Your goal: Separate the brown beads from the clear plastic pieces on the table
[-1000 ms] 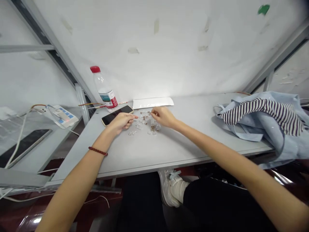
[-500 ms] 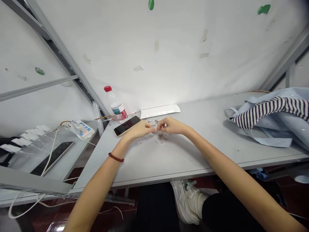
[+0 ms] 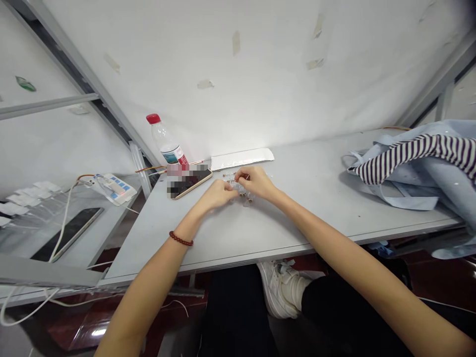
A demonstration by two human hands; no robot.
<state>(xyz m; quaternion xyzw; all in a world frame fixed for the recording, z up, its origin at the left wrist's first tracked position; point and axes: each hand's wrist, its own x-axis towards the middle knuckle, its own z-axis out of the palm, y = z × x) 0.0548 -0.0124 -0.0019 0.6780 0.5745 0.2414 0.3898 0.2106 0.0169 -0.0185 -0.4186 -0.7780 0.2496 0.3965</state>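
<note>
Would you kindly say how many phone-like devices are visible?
2: one phone-like device on the tabletop beside the left hand, another on the far-left shelf. More could be hidden under the fabric.

left hand (image 3: pixel 220 194) and right hand (image 3: pixel 256 181): at small clear pieces (image 3: pixel 244 193) | bottle (image 3: pixel 168 143): behind phone (image 3: pixel 192 185)

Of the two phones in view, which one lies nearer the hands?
The phone beside the red-capped bottle, close to the left hand. The other phone is farther left, with a white cable crossing it.
</note>
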